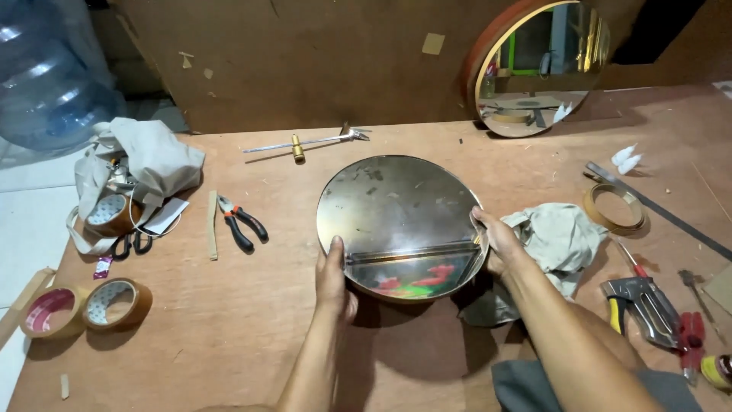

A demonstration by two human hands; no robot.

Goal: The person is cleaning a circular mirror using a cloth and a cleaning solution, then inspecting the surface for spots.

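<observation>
Warm, dim indoor light falling from above; round mirror throwing back pale glare (coloured reflections low down); soft shadows pooling beneath forearms; frame edges bending, corners softening slightly.

Left hand and right hand are gripping a round mirror at seven and three o'clock on a plywood table.

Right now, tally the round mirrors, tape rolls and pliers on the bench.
Round mirrors: 2, one held flat by both hands, one leaning on the board
Tape rolls: 4
Pliers: 1
Total: 7
</observation>
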